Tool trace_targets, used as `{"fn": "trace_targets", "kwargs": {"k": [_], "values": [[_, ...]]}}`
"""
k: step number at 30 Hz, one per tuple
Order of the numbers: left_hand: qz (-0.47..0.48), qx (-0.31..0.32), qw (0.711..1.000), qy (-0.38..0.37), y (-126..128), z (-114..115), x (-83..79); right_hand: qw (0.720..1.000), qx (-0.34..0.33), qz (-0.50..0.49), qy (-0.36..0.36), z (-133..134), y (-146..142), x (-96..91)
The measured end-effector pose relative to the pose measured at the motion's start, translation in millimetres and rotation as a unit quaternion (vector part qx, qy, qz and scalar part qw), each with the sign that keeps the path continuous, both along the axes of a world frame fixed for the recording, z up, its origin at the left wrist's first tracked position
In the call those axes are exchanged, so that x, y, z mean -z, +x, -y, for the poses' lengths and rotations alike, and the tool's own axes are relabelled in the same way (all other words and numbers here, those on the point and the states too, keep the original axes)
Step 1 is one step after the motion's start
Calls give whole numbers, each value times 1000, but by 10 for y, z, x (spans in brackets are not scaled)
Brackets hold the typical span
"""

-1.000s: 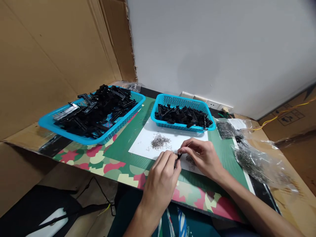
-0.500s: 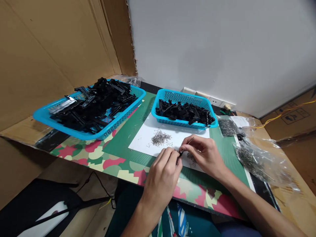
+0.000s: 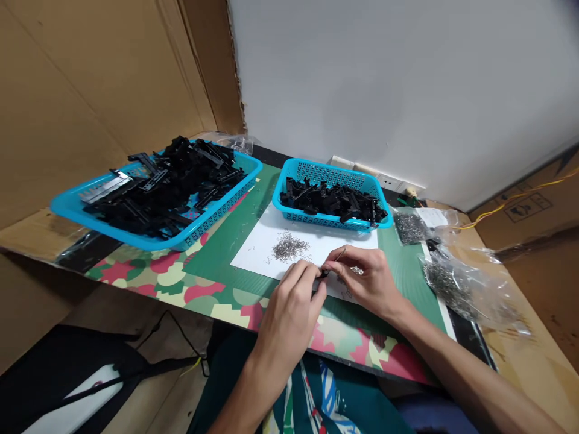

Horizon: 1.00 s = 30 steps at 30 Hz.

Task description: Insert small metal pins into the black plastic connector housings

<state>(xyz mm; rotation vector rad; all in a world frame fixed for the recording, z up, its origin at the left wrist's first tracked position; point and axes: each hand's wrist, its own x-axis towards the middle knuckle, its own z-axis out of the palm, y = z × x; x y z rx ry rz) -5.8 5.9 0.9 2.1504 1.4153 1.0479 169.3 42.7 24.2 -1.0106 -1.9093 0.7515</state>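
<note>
My left hand (image 3: 296, 298) is closed around a small black plastic part (image 3: 324, 273), most of it hidden by the fingers. Close against it, my right hand (image 3: 364, 277) pinches a thin rod-like tool (image 3: 341, 254) whose end sticks up past the fingers. The fingertips of both hands meet at the black part. Just beyond them, a pile of small bent metal wire pieces (image 3: 289, 247) lies on a white paper sheet (image 3: 253, 253). A second, smaller heap of these pieces (image 3: 347, 294) is partly covered by my right hand.
A large blue basket (image 3: 217, 214) of black plastic parts stands at the left, a smaller blue basket (image 3: 335, 223) of black parts at the back. Clear bags of metal pieces (image 3: 409, 229) (image 3: 447, 283) lie right. A power strip (image 3: 393, 182) runs along the wall.
The whole view has shifted slightly. Both hands stay together at the black part, with the right fingers and the thin tool at a slightly different angle.
</note>
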Motion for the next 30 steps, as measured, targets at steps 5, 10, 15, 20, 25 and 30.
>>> {"fn": "trace_targets", "kwargs": {"k": [5,10,15,20,25,30], "values": [[73,-58,995,-28,-25,-17,3,998,48,-23,44,-12,195,-158],[189,-65,976,-90,-71,-28,-13,974,-94,207,-6,29,433,-344],[195,-65,976,-75,-82,-36,-29,945,-144,294,-19,98,453,-294],[187,-60,977,-83,-92,-43,-23,937,-131,325,-15,104,432,-226],[184,-56,977,-90,-103,-40,-33,933,-129,336,0,109,411,-201],[161,-41,982,-88,-110,-50,-54,923,-128,362,-10,123,375,-194]]}}
